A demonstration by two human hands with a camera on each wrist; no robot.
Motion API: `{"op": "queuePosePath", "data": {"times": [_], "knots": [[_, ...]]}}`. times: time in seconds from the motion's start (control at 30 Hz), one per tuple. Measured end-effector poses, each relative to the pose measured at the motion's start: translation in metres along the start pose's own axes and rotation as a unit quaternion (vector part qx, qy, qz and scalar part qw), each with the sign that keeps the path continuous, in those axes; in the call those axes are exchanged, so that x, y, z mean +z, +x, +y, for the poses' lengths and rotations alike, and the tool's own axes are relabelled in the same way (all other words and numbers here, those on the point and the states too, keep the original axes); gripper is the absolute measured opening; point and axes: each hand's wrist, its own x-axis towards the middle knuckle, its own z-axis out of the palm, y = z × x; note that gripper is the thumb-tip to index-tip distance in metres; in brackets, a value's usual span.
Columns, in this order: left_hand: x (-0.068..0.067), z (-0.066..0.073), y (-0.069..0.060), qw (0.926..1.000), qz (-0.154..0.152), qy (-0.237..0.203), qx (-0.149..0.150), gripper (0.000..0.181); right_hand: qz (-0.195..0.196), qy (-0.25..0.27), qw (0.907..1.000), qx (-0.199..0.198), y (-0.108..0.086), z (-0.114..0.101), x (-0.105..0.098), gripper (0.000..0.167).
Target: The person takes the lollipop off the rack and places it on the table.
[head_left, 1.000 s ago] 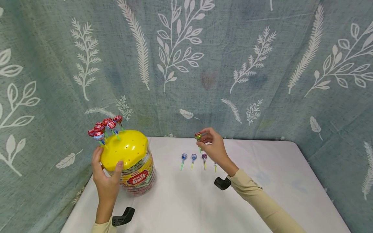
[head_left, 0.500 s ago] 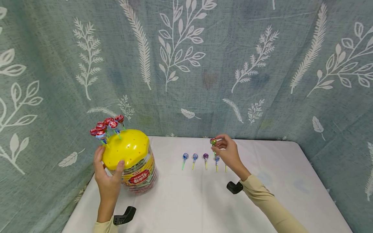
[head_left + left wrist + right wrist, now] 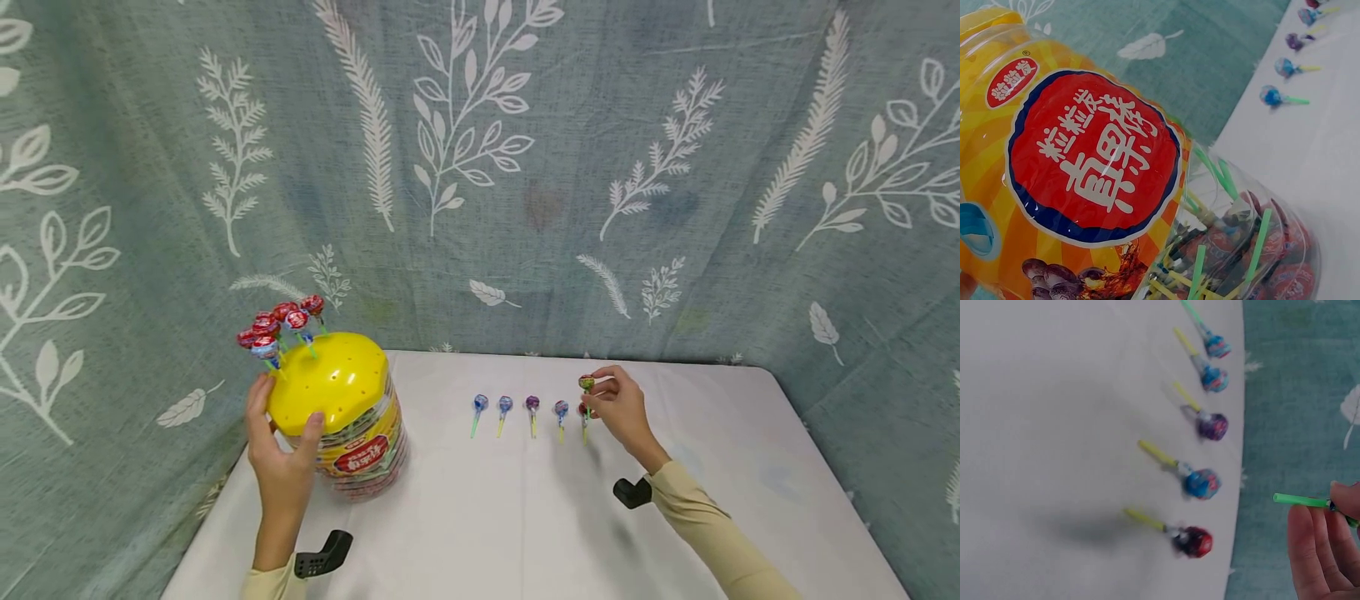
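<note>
A clear candy jar with a yellow lid stands at the left of the table, tilted slightly. My left hand grips it around the lid's near left side. Several wrapped lollipops stick up from holes at the lid's back left. Between thumb and fingers my right hand pinches a green-stick lollipop, its head up, above the table. Just below it lies a dark red lollipop, the rightmost of a row on the cloth.
The row also has a blue lollipop, a purple lollipop and two more blue ones to the left. A patterned green curtain hangs behind the white table. More lollipops fill the jar's lower part.
My right hand has moved right along the row, carrying the green-stick lollipop, and the lollipops it covered now show. My left hand still holds the jar.
</note>
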Motion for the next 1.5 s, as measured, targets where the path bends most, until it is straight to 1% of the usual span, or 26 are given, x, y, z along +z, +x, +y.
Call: {"op": "queuePosePath", "data": {"times": [0.1, 0.2, 0.37, 0.47, 0.5, 0.6, 0.63, 0.7, 0.73, 0.8, 0.93, 1.03, 1.23, 1.3, 1.5], "knots": [[0.0, 0.0, 0.0, 1.0, -0.001, 0.001, -0.002, 0.073, 0.005, -0.004, 1.0, 0.007, 0.0, 0.009, -0.003, 0.035], [-0.001, -0.001, 0.0, 1.0, -0.001, 0.001, -0.001, 0.073, 0.014, -0.019, 0.9996, 0.017, 0.001, 0.017, -0.006, 0.035], [-0.001, 0.0, -0.001, 1.0, 0.001, 0.001, -0.007, 0.073, 0.031, -0.059, 0.9969, 0.042, 0.003, 0.029, -0.008, 0.035], [-0.001, 0.017, 0.0, 0.9999, 0.002, -0.004, -0.01, 0.071, 0.039, -0.07, 0.9948, 0.062, 0.003, 0.035, -0.009, 0.036], [-0.001, 0.017, 0.0, 0.9999, 0.001, -0.005, -0.011, 0.071, 0.042, -0.076, 0.9943, 0.062, 0.004, 0.04, -0.01, 0.035], [-0.001, 0.016, 0.0, 0.9999, -0.001, -0.008, -0.011, 0.071, 0.053, -0.091, 0.9915, 0.077, 0.006, 0.049, -0.011, 0.034], [-0.001, 0.012, 0.0, 0.9999, -0.002, -0.008, -0.01, 0.072, 0.055, -0.095, 0.9907, 0.079, 0.007, 0.053, -0.012, 0.034], [-0.001, 0.0, 0.0, 0.9999, -0.004, -0.005, -0.012, 0.074, 0.06, -0.106, 0.9889, 0.084, 0.007, 0.059, -0.012, 0.034], [-0.002, 0.0, 0.0, 0.9999, -0.004, -0.004, -0.012, 0.074, 0.062, -0.108, 0.9878, 0.093, 0.007, 0.059, -0.013, 0.034], [-0.002, 0.001, -0.001, 0.9999, -0.005, -0.003, -0.013, 0.074, 0.061, -0.123, 0.9857, 0.098, 0.007, 0.064, -0.013, 0.034], [-0.003, 0.001, -0.002, 0.9999, -0.005, -0.002, -0.015, 0.073, 0.062, -0.159, 0.9778, 0.121, 0.009, 0.072, -0.014, 0.035], [-0.003, 0.0, -0.002, 0.9999, -0.006, -0.002, -0.015, 0.073, 0.064, -0.176, 0.9736, 0.131, 0.01, 0.078, -0.014, 0.034], [-0.003, 0.0, -0.002, 0.9998, -0.006, 0.0, -0.019, 0.073, 0.063, -0.181, 0.9744, 0.118, 0.013, 0.08, -0.012, 0.033], [-0.003, 0.0, -0.002, 0.9998, -0.006, -0.001, -0.017, 0.073, 0.062, -0.178, 0.9749, 0.119, 0.013, 0.08, -0.012, 0.032], [-0.003, 0.0, -0.002, 0.9998, -0.006, -0.001, -0.017, 0.073, 0.066, -0.201, 0.9692, 0.127, 0.012, 0.078, -0.014, 0.034]]}}
